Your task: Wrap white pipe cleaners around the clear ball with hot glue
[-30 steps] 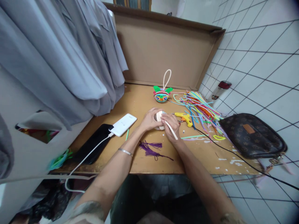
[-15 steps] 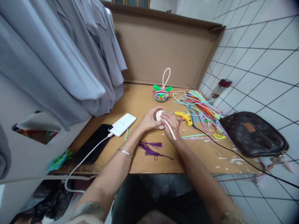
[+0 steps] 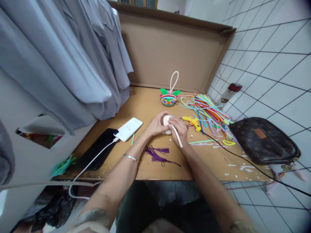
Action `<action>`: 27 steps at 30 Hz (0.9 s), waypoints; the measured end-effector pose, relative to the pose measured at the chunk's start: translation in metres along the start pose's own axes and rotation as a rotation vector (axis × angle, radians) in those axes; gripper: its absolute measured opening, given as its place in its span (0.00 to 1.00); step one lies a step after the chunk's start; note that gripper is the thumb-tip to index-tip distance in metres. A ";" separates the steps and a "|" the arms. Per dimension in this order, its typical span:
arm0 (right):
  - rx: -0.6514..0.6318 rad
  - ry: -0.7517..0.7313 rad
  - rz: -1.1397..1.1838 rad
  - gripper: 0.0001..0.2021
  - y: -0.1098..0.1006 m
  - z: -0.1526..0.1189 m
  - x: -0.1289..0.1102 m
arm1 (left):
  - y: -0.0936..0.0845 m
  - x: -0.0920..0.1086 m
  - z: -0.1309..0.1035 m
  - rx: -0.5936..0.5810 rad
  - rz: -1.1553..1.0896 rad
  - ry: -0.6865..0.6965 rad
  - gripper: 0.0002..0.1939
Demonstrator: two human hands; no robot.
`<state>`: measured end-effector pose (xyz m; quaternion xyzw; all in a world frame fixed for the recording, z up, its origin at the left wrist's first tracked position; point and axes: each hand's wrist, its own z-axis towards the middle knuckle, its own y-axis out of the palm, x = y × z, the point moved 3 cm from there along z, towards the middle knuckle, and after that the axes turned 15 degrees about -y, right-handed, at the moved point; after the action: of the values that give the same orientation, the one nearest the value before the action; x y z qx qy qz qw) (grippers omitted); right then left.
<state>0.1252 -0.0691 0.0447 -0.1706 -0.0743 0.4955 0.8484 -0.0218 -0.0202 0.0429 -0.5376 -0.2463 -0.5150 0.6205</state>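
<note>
My left hand [image 3: 155, 124] curls round the left side of a small, round, cream-coloured ball [image 3: 166, 120], which looks wound with a fuzzy strand. Against its right side press the fingers of my right hand [image 3: 180, 128], pinching a cream pipe cleaner [image 3: 177, 137] whose loose end sticks out towards me. Both hands partly hide the ball. Just right of them lies a yellow glue gun [image 3: 193, 122]. Two purple tassels [image 3: 159, 156] rest on the table below my hands. Farther back sits a finished-looking colourful animal-face ornament [image 3: 168, 98] with green ears and a cream loop.
Many coloured pipe cleaners [image 3: 211, 111] are heaped at the right, beside a brown patterned bag [image 3: 266, 142] and a red-lidded bottle [image 3: 230, 91]. A black cord [image 3: 228, 152] runs from the glue gun. At left lie a white power bank [image 3: 128, 129] and a dark phone [image 3: 97, 150].
Both hands stay at the ball with almost the same grip. The loose end of the pipe cleaner has shifted slightly downward and left. The whole view has moved a little.
</note>
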 end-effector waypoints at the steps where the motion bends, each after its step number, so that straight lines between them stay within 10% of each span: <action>1: -0.005 0.002 -0.001 0.10 0.000 0.000 0.000 | 0.000 -0.001 0.000 -0.001 0.003 0.000 0.28; 27: -0.062 0.082 0.016 0.10 -0.001 0.000 0.000 | 0.006 0.000 -0.002 -0.030 0.175 0.210 0.28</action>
<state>0.1262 -0.0691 0.0453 -0.2174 -0.0535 0.4925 0.8411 -0.0172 -0.0225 0.0396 -0.5096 -0.1243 -0.5159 0.6773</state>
